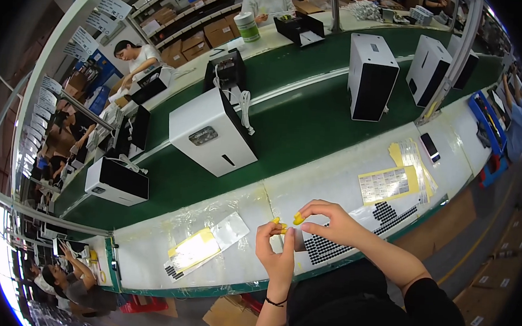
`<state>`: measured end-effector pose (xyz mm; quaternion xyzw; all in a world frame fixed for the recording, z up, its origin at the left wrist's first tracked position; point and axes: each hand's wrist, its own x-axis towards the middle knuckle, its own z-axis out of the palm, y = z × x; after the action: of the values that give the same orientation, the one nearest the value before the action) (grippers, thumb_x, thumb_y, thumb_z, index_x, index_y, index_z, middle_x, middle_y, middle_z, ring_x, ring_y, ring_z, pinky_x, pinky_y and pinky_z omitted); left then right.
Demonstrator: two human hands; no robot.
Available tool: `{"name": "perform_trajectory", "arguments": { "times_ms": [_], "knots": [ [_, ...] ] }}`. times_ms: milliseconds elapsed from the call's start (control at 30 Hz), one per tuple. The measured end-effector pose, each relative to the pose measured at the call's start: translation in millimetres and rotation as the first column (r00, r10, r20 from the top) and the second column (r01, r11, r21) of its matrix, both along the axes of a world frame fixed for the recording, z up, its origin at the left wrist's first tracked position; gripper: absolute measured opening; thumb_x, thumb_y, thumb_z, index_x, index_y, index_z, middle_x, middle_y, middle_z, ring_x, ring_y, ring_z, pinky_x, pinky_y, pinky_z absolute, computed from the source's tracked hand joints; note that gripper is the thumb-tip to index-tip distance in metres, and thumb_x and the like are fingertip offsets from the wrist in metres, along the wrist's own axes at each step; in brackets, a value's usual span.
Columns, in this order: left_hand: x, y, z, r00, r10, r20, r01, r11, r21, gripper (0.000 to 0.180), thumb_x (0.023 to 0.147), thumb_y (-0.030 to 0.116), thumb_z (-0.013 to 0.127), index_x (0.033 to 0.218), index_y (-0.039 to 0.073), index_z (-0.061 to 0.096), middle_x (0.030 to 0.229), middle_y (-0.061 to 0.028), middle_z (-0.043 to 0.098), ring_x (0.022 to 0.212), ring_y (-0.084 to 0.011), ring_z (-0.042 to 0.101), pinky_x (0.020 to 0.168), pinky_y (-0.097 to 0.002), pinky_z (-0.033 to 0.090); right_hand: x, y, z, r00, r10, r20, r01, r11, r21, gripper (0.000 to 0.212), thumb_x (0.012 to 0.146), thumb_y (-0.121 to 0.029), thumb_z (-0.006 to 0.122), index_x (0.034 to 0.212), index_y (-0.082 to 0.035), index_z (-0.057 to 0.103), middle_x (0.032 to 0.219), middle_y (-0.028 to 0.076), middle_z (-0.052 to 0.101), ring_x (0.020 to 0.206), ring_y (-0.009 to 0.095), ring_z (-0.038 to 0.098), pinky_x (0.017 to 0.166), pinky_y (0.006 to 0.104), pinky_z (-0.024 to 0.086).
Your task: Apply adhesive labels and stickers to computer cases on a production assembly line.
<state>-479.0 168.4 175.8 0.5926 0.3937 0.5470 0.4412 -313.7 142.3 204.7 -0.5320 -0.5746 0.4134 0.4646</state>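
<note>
My left hand point(274, 253) is raised over the white bench, its fingers curled toward the thumb. Yellow finger covers sit on its fingertips. Close beside it, my right hand point(332, 225) curves in with index finger and thumb near each other, a yellow cover on the index tip. Whatever either hand pinches is too small to make out. Below the hands lies a sheet of small black round dots point(325, 250), with a bare greyish patch at its left end. More black dots point(384, 213) continue to the right.
Yellow-backed label sheets point(385, 185) and a phone point(430, 147) lie to the right; another label sheet point(196, 248) lies left. Beyond the bench, a green conveyor point(299, 123) carries white-and-black boxy devices point(212, 133) with cables. A metal post point(455, 67) stands at right. Co-workers sit across.
</note>
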Motion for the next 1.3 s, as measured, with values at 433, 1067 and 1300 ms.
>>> {"name": "perform_trajectory", "arguments": {
  "times_ms": [433,1067,1300],
  "knots": [
    [1,26,-6,0.923,0.368,-0.109,-0.173,0.653,0.737,0.063,0.082,0.064,0.06,0.109,0.008,0.052,0.103,-0.0076,0.055,0.092,-0.0276,0.052,0.08,-0.04,0.044,11,-15,-23,0.599,0.062,-0.798,-0.635,0.645,-0.426,0.048,0.102,-0.042,0.037,0.117,-0.002,0.058,0.116,0.009,0.059,0.111,0.018,0.054,0.097,0.0366,0.043],
    [41,16,-8,0.723,0.594,-0.351,0.113,0.4,0.91,0.064,0.079,0.077,0.048,0.101,0.017,0.049,0.102,-0.0013,0.052,0.098,-0.0203,0.046,0.091,-0.0425,0.036,69,-14,-19,0.739,0.12,-0.663,-0.481,0.782,-0.395,0.011,0.086,-0.008,0.068,0.095,-0.003,0.063,0.1,0.003,0.063,0.094,0.008,0.058,0.086,0.0246,0.044],
    [51,26,-12,0.665,0.649,-0.37,0.156,0.364,0.918,0.067,0.083,0.076,0.042,0.105,0.014,0.045,0.099,-0.0053,0.052,0.095,-0.0237,0.047,0.086,-0.0439,0.039,76,-10,-2,0.738,-0.07,-0.672,-0.146,0.955,-0.26,0.012,0.086,-0.012,0.069,0.093,-0.004,0.064,0.094,0.001,0.061,0.088,0.007,0.056,0.08,0.0233,0.045]
  ]
}}
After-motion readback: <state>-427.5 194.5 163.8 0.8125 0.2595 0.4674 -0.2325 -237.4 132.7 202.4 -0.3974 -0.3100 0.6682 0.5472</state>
